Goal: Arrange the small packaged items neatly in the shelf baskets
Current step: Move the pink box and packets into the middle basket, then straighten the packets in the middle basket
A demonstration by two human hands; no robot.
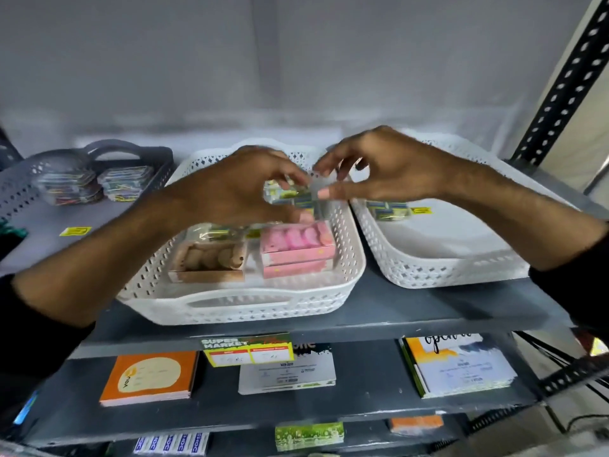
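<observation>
One clear packet (291, 194) sits pinched between both hands above the middle basket (240, 305). The left hand (237, 189) has its grip closed on one end, the right hand (372, 169) nips the other with thumb and forefinger. Three baskets line the shelf (412, 311); a pink box (296, 250) and a brown box (211, 260) lie below.

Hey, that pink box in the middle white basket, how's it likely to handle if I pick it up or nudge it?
The pink box looks like rigid card with a clear top, so probably stiff and light. Its flat sides suggest it would slide, not roll. The glossy wrap may be a bit slippery. It lies beside the brown box, so a sideways push might shift that too.
</observation>
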